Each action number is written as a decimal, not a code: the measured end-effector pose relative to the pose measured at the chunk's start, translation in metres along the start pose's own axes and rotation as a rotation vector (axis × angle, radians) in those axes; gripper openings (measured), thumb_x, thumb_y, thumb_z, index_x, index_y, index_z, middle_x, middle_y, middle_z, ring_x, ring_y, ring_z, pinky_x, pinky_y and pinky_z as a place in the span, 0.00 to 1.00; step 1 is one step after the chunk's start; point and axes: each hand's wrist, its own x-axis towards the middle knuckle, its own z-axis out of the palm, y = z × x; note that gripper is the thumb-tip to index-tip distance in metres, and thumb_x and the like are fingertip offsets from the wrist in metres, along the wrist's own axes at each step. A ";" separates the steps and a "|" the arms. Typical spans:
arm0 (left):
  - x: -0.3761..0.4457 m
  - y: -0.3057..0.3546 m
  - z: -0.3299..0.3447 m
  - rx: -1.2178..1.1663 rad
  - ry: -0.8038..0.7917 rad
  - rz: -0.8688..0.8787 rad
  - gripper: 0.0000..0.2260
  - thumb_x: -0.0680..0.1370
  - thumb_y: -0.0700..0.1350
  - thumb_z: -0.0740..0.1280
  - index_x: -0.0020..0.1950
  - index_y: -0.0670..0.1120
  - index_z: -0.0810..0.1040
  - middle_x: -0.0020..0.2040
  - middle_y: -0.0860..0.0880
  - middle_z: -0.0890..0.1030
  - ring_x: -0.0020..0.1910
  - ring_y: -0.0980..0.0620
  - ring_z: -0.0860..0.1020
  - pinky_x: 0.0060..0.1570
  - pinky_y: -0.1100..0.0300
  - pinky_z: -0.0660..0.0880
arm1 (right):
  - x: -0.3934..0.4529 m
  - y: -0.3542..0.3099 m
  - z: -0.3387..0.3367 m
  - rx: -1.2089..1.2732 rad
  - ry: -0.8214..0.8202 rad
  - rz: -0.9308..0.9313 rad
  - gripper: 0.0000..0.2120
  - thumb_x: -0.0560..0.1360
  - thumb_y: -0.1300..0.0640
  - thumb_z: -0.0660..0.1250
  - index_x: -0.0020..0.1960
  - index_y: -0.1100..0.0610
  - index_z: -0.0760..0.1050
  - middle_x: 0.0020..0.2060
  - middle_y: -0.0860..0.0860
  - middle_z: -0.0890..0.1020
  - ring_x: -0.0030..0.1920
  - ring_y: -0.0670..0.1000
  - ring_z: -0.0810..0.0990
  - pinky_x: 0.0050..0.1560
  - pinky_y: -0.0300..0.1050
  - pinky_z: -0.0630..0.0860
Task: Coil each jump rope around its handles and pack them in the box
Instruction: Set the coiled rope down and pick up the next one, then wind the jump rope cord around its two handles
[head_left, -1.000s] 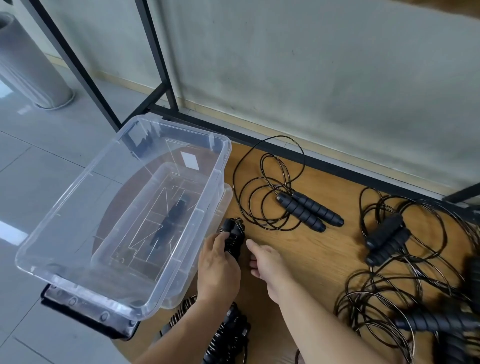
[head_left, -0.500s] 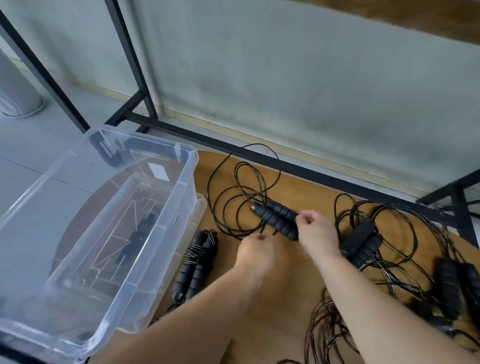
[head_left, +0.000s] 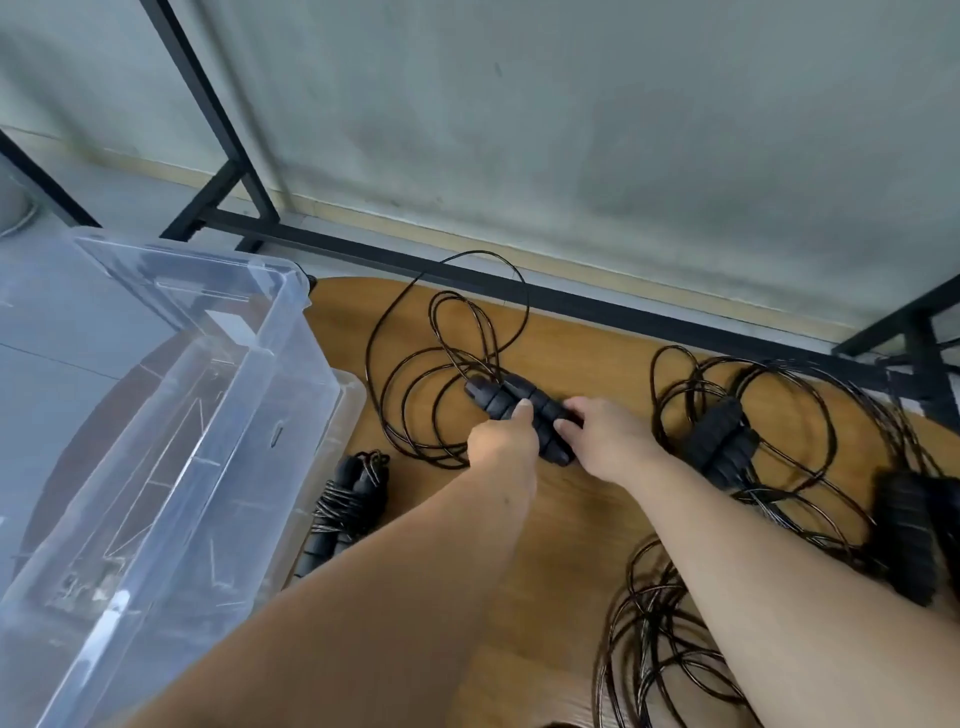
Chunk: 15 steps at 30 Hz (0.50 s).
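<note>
A pair of black ribbed jump rope handles (head_left: 511, 402) lies side by side on the wooden table, their thin black cord (head_left: 415, 374) spread in loose loops to the left. My left hand (head_left: 501, 441) grips the near handle, thumb on top. My right hand (head_left: 605, 436) holds the same pair at its right end, fingers curled around it. A coiled jump rope (head_left: 348, 501) lies beside the clear plastic box (head_left: 280, 364) at the left. The box stands open at the table's left edge.
More uncoiled ropes with black handles (head_left: 719, 439) lie tangled at the right, with another handle pair (head_left: 909, 530) at the far right. Loose cord loops (head_left: 654, 629) lie by my right forearm. A black metal frame (head_left: 519, 291) runs along the table's far edge.
My left hand let go of the coiled rope beside the box and moved right. Both hands have come onto the loose rope's handles; the view has shifted right.
</note>
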 end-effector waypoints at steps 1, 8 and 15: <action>-0.005 -0.001 -0.001 0.012 0.012 -0.016 0.15 0.79 0.53 0.69 0.57 0.42 0.76 0.45 0.46 0.80 0.44 0.48 0.79 0.54 0.52 0.79 | -0.005 0.002 -0.002 0.022 -0.018 -0.001 0.20 0.83 0.47 0.57 0.73 0.51 0.68 0.69 0.51 0.74 0.65 0.55 0.74 0.58 0.46 0.71; -0.064 -0.014 -0.033 0.080 -0.102 0.036 0.13 0.74 0.50 0.69 0.54 0.45 0.75 0.45 0.45 0.78 0.42 0.45 0.77 0.44 0.51 0.76 | -0.055 0.012 0.010 0.568 -0.104 0.171 0.15 0.82 0.46 0.58 0.57 0.54 0.79 0.48 0.54 0.83 0.50 0.57 0.81 0.57 0.56 0.78; -0.148 -0.017 -0.068 0.123 -0.234 0.109 0.10 0.77 0.47 0.66 0.56 0.44 0.76 0.45 0.45 0.79 0.42 0.47 0.76 0.41 0.55 0.72 | -0.143 -0.006 0.002 1.473 -0.213 0.297 0.10 0.82 0.57 0.62 0.59 0.61 0.78 0.47 0.57 0.86 0.50 0.56 0.83 0.52 0.55 0.78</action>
